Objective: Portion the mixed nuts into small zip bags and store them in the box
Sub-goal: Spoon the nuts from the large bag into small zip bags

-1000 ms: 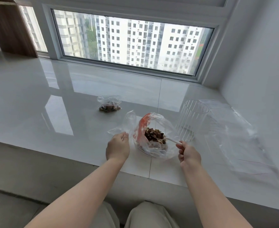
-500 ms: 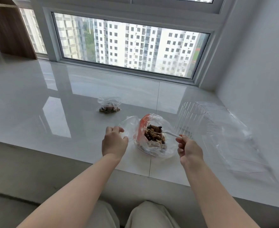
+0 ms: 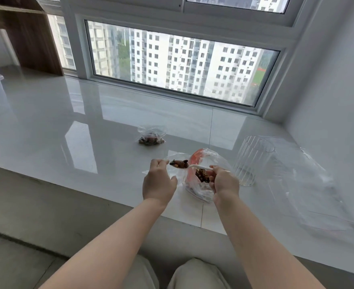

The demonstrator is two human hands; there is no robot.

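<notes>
two hands at work: my right hand grips the light spoon by its handle, loose nuts heaped level; my left hand pinches a limp, slippery small bag by its rim, just beside.

No readable text, label or number anywhere — none at all.

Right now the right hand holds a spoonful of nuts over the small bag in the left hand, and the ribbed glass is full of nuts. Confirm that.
Not quite: the ribbed glass is empty of nuts, as the head view shows. The rest stands: the right hand holds the spoon heaped with nuts over the small bag that the left hand pinches open.
</notes>
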